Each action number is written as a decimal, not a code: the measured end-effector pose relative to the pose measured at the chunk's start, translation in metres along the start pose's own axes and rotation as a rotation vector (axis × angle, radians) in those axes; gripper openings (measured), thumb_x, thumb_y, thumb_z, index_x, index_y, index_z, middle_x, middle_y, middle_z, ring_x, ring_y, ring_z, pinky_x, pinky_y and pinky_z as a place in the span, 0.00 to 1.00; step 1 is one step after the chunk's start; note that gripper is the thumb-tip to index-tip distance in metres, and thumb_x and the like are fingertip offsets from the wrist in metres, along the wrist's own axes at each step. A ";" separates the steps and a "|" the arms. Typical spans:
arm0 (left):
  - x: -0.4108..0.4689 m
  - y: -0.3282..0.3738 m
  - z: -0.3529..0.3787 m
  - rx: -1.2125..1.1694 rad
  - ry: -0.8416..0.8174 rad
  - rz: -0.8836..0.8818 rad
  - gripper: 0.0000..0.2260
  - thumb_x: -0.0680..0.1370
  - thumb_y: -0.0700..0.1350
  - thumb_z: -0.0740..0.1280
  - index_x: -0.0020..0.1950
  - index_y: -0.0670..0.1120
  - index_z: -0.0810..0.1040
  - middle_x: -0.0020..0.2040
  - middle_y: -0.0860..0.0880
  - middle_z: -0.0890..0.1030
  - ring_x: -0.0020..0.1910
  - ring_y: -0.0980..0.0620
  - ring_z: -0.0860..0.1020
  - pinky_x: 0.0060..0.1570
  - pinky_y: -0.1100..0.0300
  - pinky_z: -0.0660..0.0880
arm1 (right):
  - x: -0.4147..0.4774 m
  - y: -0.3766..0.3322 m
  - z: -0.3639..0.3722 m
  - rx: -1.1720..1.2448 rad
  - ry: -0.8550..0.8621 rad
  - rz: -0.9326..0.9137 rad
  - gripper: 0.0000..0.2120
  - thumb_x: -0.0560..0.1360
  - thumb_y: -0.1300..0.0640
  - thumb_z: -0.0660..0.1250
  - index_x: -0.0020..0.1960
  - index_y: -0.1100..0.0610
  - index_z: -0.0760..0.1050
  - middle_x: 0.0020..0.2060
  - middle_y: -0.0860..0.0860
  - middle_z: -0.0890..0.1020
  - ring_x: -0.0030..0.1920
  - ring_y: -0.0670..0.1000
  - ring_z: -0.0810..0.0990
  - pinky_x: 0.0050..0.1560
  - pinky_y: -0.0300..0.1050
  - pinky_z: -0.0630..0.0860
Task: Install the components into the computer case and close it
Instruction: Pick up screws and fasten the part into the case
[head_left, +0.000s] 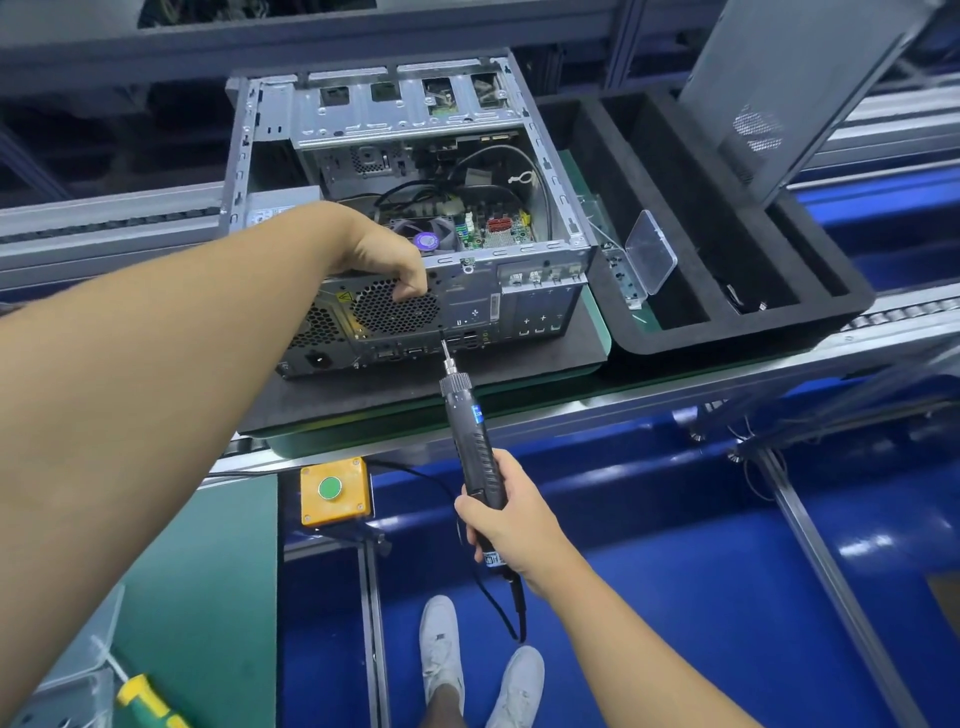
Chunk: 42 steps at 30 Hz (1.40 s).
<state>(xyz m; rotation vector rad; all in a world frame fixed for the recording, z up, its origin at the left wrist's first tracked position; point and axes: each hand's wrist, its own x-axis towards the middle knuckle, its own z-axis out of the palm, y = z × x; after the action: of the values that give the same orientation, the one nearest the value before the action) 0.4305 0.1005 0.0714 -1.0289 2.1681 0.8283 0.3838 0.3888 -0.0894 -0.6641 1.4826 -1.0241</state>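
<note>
Lying open side up at 12 o'clock in the head view, the computer case (410, 218) rests on a dark mat (363, 405) on the conveyor. Its rear panel faces the person and its long axis runs away toward 12 o'clock. Cables, a circuit board and a round fan show inside.

The left hand (384, 254) reaches in from 9 o'clock. Its fingers are curled over the top edge of the rear panel, gripping it above the round fan grille (395, 309).

The right hand (511, 519), at 6 o'clock, is wrapped around the lower body of the electric screwdriver (472, 431), fingers clamped together on it. The tool's long axis slants from 5 o'clock up to 11 o'clock. Its bit meets the rear panel just below the grille, beside the row of ports. Its cord hangs down toward the white shoes (441, 649).

At 2 o'clock, just beside the case, stands a black foam tray (727, 322) with long slots. A grey side panel (789, 98) leans upright in it, tilted, and a clear plastic lid (652, 252) stands at the tray's near-left wall.

At 7 o'clock, below the conveyor edge, is a yellow button box (335, 491) with a green button. A yellow-and-green hand screwdriver (148, 701) lies at 8 o'clock on the green bench.
</note>
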 end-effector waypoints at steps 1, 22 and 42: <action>0.000 0.000 0.000 -0.002 0.000 0.002 0.20 0.71 0.33 0.59 0.22 0.48 0.60 0.22 0.56 0.68 0.36 0.50 0.63 0.64 0.51 0.58 | 0.000 0.001 0.000 0.005 -0.001 0.001 0.15 0.74 0.56 0.69 0.58 0.42 0.73 0.41 0.50 0.80 0.34 0.49 0.78 0.35 0.42 0.78; -0.002 0.001 0.001 -0.018 0.020 -0.008 0.21 0.71 0.32 0.59 0.21 0.47 0.60 0.29 0.50 0.67 0.37 0.49 0.63 0.61 0.53 0.59 | 0.006 -0.003 0.002 -0.008 0.024 0.010 0.15 0.73 0.54 0.69 0.56 0.39 0.73 0.40 0.47 0.80 0.35 0.47 0.79 0.36 0.43 0.79; -0.009 0.004 0.002 -0.044 0.010 -0.005 0.10 0.56 0.43 0.62 0.20 0.50 0.61 0.34 0.44 0.64 0.36 0.47 0.61 0.53 0.52 0.59 | -0.001 -0.021 0.009 0.088 -0.005 0.055 0.12 0.76 0.53 0.70 0.57 0.47 0.73 0.35 0.52 0.77 0.27 0.48 0.75 0.28 0.41 0.75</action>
<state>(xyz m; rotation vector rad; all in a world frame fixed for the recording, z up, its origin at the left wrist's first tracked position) 0.4324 0.1088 0.0779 -1.0617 2.1633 0.8742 0.3896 0.3782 -0.0702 -0.5597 1.4350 -1.0382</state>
